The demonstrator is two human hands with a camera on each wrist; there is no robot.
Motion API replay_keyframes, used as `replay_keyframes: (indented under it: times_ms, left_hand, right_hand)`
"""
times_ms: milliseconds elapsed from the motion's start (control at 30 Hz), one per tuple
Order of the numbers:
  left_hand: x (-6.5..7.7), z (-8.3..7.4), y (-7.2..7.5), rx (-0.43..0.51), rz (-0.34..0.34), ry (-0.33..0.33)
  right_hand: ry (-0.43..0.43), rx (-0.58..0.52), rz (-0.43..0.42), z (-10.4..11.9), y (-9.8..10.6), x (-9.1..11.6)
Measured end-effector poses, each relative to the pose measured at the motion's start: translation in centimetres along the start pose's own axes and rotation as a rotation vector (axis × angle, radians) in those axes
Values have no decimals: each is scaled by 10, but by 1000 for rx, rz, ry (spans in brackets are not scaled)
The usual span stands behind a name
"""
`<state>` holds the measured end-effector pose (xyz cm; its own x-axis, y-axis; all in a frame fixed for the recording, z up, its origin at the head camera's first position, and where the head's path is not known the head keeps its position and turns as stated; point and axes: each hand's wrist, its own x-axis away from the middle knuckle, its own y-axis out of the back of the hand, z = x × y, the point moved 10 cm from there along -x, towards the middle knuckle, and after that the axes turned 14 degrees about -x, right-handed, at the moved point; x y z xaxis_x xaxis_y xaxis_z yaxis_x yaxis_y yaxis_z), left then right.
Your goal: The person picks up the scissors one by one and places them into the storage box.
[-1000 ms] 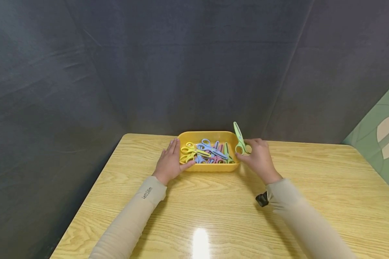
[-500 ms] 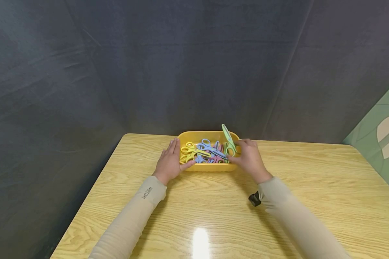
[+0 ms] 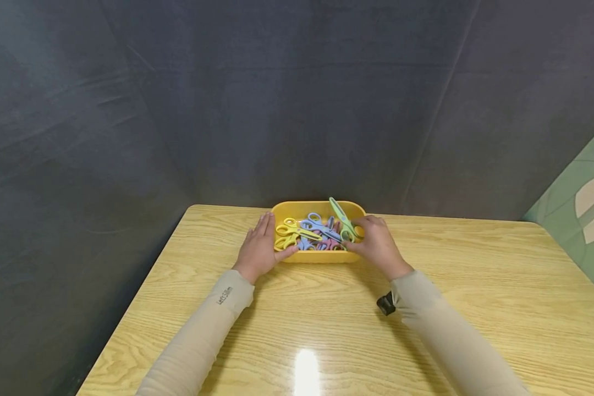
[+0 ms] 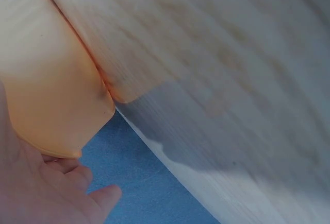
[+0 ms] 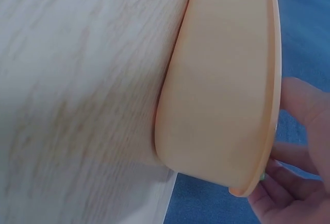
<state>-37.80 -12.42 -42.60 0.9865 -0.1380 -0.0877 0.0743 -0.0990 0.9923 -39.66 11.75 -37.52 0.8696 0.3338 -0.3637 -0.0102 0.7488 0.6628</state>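
A yellow plastic tray [image 3: 322, 257] holding several scissors stands near the table's back edge. My right hand [image 3: 380, 247] grips green scissors [image 3: 340, 213] by the handle over the tray's right end, blades pointing up and to the left. Along the tray's left rim rests my left hand [image 3: 258, 250], its fingers straight and its thumb at the front rim. Yellow scissors [image 3: 303, 231] and blue scissors [image 3: 314, 223] lie on top inside, with pink ones partly hidden below. In the right wrist view, the tray wall [image 5: 221, 80] hides nearly all of the green scissors.
The wooden table [image 3: 317, 308] extends in front of the tray and to both sides. A dark cloth [image 3: 297, 110] hangs right behind the table's back edge. At the far right is a green patterned panel [image 3: 574, 203].
My right hand has moved left from beside the tray to over its right end, bringing the green scissors lower and more tilted. The left hand and the tray have stayed put.
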Motion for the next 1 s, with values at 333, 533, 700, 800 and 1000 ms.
replay_keyframes:
  times_ms: [333, 533, 700, 800, 1000]
  left_hand:
    - [0, 0, 1, -4, -13, -5]
    - [0, 1, 0, 7, -14, -5]
    - [0, 1, 1, 10, -8, -1]
    - [1, 1, 2, 6, -8, -2]
    - [2, 1, 1, 8, 4, 0]
  right_hand:
    - [-28, 6, 61, -1, -6, -3]
    - [-18, 16, 79, -2, -10, -5]
    - [-19, 11, 91, -4, -10, -7]
    - [-17, 3, 99, -6, -11, -7]
    - [-23, -13, 122, -9, -13, -7]
